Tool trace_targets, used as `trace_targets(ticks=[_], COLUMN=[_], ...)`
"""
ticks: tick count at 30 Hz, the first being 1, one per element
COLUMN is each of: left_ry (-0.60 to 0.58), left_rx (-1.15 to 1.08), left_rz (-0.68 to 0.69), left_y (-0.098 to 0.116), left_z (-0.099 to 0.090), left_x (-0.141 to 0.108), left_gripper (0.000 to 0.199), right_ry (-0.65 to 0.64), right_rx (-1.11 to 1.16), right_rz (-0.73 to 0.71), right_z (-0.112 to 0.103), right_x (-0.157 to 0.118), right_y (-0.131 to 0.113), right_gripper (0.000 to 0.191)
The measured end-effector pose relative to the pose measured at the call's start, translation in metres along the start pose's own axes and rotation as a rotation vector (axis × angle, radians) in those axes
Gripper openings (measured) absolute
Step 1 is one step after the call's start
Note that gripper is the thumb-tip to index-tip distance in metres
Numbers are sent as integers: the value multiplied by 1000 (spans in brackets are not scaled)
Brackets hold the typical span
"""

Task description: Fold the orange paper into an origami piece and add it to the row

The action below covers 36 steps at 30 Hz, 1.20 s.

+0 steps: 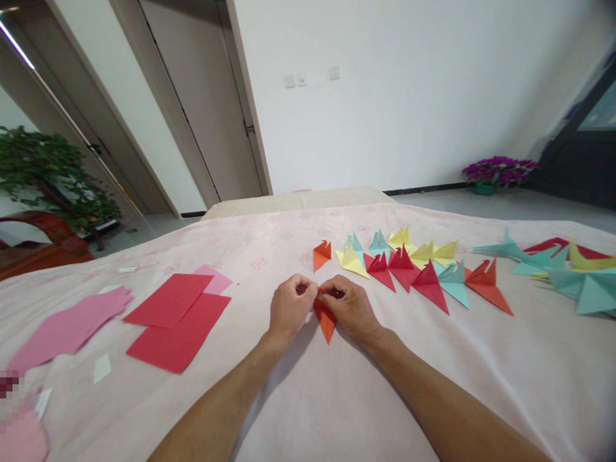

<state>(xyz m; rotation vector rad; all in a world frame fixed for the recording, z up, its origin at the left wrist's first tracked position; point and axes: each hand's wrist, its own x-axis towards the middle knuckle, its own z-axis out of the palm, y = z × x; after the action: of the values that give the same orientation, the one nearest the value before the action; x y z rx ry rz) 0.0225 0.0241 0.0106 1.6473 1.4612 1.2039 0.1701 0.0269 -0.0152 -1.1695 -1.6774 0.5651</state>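
An orange folded paper [326, 321] is between my hands at the middle of the table, its pointed end toward me. My left hand [292, 307] pinches its far end from the left. From the right, my right hand [350, 308] pinches the same end, fingertips close to the left ones. The small fold under the fingertips is hidden. Just beyond my hands stands an orange paper crane [322, 255]. Several folded cranes in yellow, blue, red and orange stand to the right, among them a red crane [430, 285].
Red paper sheets [168, 343] and pink sheets [72, 324] lie on the left of the pink cloth [269, 410]. More blue folded papers [591, 289] lie at the far right. White paper scraps [102, 368] are near the left edge.
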Motion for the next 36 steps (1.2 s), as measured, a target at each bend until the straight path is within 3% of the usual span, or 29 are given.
trace_targets(ticks=[6,11,22,36], left_ry=[-120,-212,-231,-273], left_rx=[-287,-403,-352,-389], left_rz=[-251,-381,-358,-442], left_y=[7,7,9,4], left_z=[-3,-8,-10,-13], left_x=[1,4,5,7], left_gripper=[15,20,26,23], right_ry=[25,30,18,42], right_rx=[40,29,13,93], right_rz=[21,3,-18,14], right_z=[0,-1,-1,-1], right_x=[0,0,-1,-2], right_y=[0,-1,0,-1], right_gripper=[8,9,11,8])
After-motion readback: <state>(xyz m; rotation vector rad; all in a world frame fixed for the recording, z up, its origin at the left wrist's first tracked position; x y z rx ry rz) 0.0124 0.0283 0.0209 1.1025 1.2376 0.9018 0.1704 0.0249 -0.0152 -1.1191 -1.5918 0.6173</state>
